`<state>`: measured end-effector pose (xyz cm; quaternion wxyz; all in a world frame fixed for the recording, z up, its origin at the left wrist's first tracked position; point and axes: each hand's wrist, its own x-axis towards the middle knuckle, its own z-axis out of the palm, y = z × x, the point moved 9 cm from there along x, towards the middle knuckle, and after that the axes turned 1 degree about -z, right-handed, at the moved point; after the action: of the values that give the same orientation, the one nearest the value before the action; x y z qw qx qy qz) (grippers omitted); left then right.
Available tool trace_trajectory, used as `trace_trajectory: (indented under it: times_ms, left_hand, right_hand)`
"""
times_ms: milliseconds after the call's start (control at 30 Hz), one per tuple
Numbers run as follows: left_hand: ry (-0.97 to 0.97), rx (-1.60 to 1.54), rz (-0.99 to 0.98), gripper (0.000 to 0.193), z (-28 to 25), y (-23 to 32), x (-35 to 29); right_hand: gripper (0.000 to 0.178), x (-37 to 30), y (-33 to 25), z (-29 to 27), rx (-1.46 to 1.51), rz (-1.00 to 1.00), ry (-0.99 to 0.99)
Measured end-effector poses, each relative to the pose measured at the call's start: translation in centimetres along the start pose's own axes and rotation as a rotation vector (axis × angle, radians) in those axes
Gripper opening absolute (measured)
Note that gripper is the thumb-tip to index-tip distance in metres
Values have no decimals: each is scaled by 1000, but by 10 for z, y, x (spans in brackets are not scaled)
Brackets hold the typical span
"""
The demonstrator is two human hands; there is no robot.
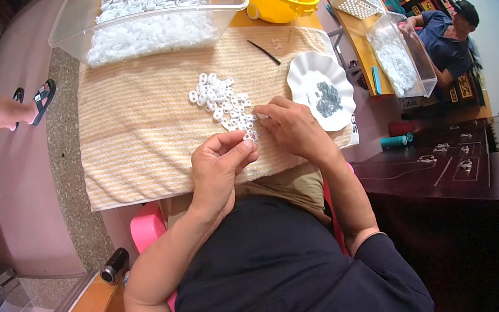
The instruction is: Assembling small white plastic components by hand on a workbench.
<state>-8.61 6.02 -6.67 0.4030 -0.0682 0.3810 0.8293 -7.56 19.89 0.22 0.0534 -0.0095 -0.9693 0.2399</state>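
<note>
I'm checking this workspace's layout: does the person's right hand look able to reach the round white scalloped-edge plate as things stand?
Probably yes: the right hand is close beside the round white scalloped-edge plate, and no object appears between them on the striped yellowish towel.

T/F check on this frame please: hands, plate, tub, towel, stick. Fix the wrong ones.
1. The left hand pinches a small white piece. True.
2. The white plate lies left of the loose white pile. False: it lies to the right.
3. The yellow tub stands right of the big clear bin. True.
4. The towel is plain dark blue. False: it has pale yellow-orange and whitish stripes.
5. A thin dark stick lies on the towel. True.
6. The plate holds nothing. False: small dark grey bits lie on it.
</note>
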Motion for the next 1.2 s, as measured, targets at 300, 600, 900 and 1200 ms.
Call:
trace_trajectory:
  times_ms: [300,600,900,1200]
  left_hand:
    - [0,-7,-10,15,0,0,1]
    - [6,3,-20,14,1,-2,1]
    - [16,2,-28,15,0,-4,2]
    - [2,15,-32,16,1,-3,1]
  right_hand:
    - [26,-11,20,13,449,141,-144]
    - [28,-16,15,29,1023,223,-191]
    - [28,-18,19,33,1097,213,-196]
    - [28,-17,19,35,1121,208,-196]
